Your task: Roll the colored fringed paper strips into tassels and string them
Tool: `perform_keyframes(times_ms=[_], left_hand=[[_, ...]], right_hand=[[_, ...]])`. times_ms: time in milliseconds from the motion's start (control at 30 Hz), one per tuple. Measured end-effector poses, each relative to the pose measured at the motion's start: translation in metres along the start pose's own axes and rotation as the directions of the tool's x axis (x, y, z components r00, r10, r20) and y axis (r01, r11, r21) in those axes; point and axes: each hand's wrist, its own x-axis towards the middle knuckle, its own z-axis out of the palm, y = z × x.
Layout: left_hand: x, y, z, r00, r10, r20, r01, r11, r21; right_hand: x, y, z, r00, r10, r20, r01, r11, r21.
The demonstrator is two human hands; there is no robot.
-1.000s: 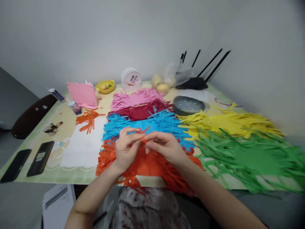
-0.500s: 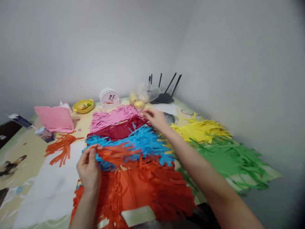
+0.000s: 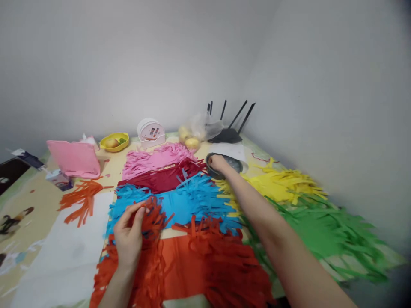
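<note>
My left hand (image 3: 130, 229) is closed on a fringed piece of orange tissue paper (image 3: 153, 216), pinched between thumb and fingers. My right hand (image 3: 216, 163) dips into a dark grey bowl (image 3: 239, 166), fingers drawn together; whatever they grip is hidden. Under and in front of my left hand spreads a stack of orange fringed paper (image 3: 183, 267). Beyond it lie blue fringed paper (image 3: 180, 203), dark red fringed paper (image 3: 160, 179) and pink fringed paper (image 3: 157, 159). A separate orange tassel (image 3: 81, 199) rests on a white sheet (image 3: 69, 252) to the left.
Yellow fringed paper (image 3: 279, 184) and green fringed paper (image 3: 317, 233) lie along the right wall. At the back stand a black router (image 3: 226, 136), a bag of yellow fruit (image 3: 192, 141), a white holder (image 3: 150, 134) and a yellow fruit dish (image 3: 114, 143). A pink tablet case (image 3: 75, 159) stands left.
My right hand has moved right and down into the grey bowl. The orange paper at my left hand, stretched out to the right before, now hangs bunched; that hand has shifted slightly right.
</note>
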Motion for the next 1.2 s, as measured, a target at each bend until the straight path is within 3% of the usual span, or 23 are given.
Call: perform_keyframes(times_ms=[200,333,367,433,500,567,667,867,1033,1200], left_hand=[[-0.005,0.007,0.007,0.999,-0.010,0.049,0.013,0.998,-0.058],[-0.012,0.014,0.010,0.995,0.008,0.101,0.001,0.995,-0.096],[-0.014,0.017,0.011,0.993,0.006,0.120,0.009,0.993,-0.121],[-0.017,0.022,0.012,0.987,0.007,0.162,0.020,0.986,-0.166],[-0.022,0.027,0.011,0.978,0.023,0.209,0.016,0.983,-0.184],[-0.026,0.033,0.009,0.964,0.056,0.260,-0.010,0.984,-0.177],[-0.033,0.040,0.004,0.950,0.098,0.295,-0.054,0.987,-0.152],[-0.047,0.042,-0.007,0.949,0.101,0.297,-0.064,0.989,-0.131],[-0.054,0.041,-0.013,0.952,0.075,0.298,-0.048,0.994,-0.096],[-0.059,0.044,-0.018,0.931,0.108,0.350,-0.116,0.993,0.003]], right_hand=[[-0.032,0.006,-0.027,0.986,-0.007,-0.164,0.035,0.986,0.165],[-0.093,-0.020,-0.032,0.964,-0.081,-0.252,0.170,0.919,0.355],[-0.116,-0.032,-0.029,0.957,-0.132,-0.259,0.236,0.873,0.427],[-0.167,-0.059,-0.022,0.923,-0.274,-0.269,0.382,0.579,0.720],[-0.217,-0.086,-0.011,0.906,-0.361,-0.221,0.365,0.399,0.842],[-0.253,-0.107,0.000,0.898,-0.401,-0.178,0.319,0.319,0.893],[-0.279,-0.125,0.013,0.902,-0.388,-0.189,0.303,0.260,0.917],[-0.290,-0.132,0.028,0.911,-0.321,-0.259,0.347,0.256,0.902],[-0.303,-0.134,0.036,0.878,-0.329,-0.347,0.461,0.392,0.796],[-0.308,-0.128,0.042,0.834,-0.380,-0.400,0.550,0.504,0.667]])
